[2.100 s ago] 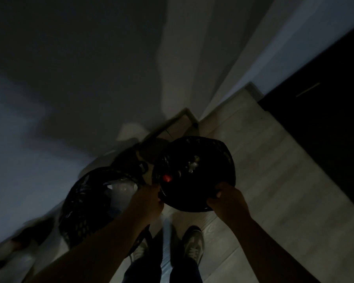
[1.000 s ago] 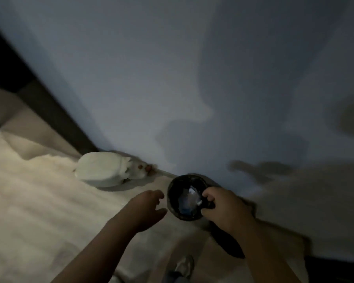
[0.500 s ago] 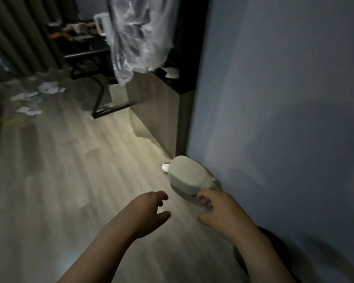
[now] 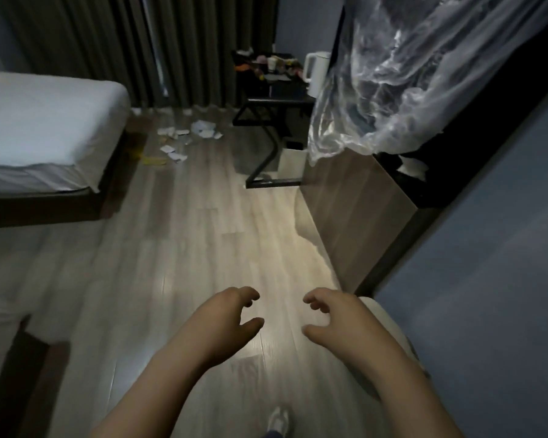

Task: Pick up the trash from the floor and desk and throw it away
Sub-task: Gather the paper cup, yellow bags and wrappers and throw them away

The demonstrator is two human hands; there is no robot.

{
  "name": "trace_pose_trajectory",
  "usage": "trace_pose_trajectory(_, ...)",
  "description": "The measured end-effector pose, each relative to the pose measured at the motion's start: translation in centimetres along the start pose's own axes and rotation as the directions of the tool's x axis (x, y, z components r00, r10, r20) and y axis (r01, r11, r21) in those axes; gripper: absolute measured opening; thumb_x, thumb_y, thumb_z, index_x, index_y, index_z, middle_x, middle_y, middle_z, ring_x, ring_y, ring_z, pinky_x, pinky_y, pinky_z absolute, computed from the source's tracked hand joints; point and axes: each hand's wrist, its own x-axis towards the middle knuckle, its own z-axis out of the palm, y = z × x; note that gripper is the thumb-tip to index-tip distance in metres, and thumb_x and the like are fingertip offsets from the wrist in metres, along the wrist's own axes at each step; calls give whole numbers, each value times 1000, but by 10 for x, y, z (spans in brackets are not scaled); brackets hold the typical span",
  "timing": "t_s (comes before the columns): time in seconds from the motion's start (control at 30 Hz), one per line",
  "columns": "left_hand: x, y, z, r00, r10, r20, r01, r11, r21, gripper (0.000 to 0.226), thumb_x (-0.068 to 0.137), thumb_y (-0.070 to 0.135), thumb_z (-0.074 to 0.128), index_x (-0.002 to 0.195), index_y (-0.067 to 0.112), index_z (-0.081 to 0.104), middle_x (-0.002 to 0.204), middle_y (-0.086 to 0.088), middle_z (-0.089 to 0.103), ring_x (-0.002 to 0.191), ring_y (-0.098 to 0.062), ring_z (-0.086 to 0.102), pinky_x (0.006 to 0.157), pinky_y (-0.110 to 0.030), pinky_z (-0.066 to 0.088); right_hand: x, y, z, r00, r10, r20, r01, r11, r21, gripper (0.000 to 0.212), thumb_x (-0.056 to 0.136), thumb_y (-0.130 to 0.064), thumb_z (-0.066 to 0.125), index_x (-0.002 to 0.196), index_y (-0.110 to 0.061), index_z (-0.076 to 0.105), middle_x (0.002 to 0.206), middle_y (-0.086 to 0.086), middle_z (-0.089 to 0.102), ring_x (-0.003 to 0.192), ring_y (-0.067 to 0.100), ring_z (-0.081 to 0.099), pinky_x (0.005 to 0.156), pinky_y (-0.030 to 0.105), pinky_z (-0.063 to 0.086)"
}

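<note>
— What's at your far left?

— A bed (image 4: 48, 121) with a white sheet, and dark curtains (image 4: 133, 42) behind it reaching down to the floor (image 4: 178, 248).

— And the trash?

— Scattered paper scraps (image 4: 189, 139) lie on the boards at the foot of the curtains, between the bed and the desk, well apart from me. There is a yellowish piece (image 4: 154, 159) beside them; the light is too dim there for me to say what it is.

— Your hands?

— My left hand (image 4: 227, 324) hovers over the floor in front of me, fingers loosely curled, holding nothing. Below it I see the toe of my shoe (image 4: 278, 420).

— The desk?

— A black desk (image 4: 276, 101) stands against the curtains, its top crowded with small clutter (image 4: 274, 66) and a white kettle (image 4: 317, 72) at its right end.

— The other hand?

— My right hand (image 4: 337, 322) mirrors the left: loose, curled, empty. Just behind my wrist is a pale rounded thing (image 4: 381, 314) at the foot of the wall.

— Further right?

— A wooden cabinet (image 4: 355, 213), with clear plastic sheeting (image 4: 408, 77) hanging over it and a crumpled white paper (image 4: 413, 165) on its dark top. Then the bare grey-blue wall (image 4: 494, 279).
</note>
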Motion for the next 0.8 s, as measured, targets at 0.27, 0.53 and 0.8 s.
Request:
trace_pose_trajectory(0.27, 80, -54, -68, 981, -112, -159, 113, 994, -2, 45, 91, 40, 54, 134, 30, 45, 129, 12, 52, 115, -6, 52, 92, -21, 43, 142, -59, -12, 979, -201, 37, 203, 978, -48, 43, 79, -32, 63, 121, -36, 54, 114, -18, 54, 104, 1, 51, 83, 19, 42)
trace_pose_trajectory(0.53, 186, -88, -153, 948, -200, -249, 212, 977, 23, 46, 91, 42, 53, 135, 30, 44, 131, 12, 51, 117, -5, 51, 92, -18, 41, 296, -111, -45, 943, -323, 77, 327, 944, -43, 44, 80, -33, 64, 122, -36, 54, 117, -18, 55, 102, 0, 52, 80, 16, 40)
trace_pose_trajectory(0.8, 269, -146, -215, 921, -267, -283, 271, 962, -24, 45, 92, 41, 53, 134, 28, 45, 131, 11, 52, 119, -6, 50, 90, -18, 40, 419, -169, -43, 918, -377, 124, 386, 920, -65, 42, 80, -35, 64, 120, -37, 54, 116, -19, 55, 104, 1, 52, 83, 17, 42)
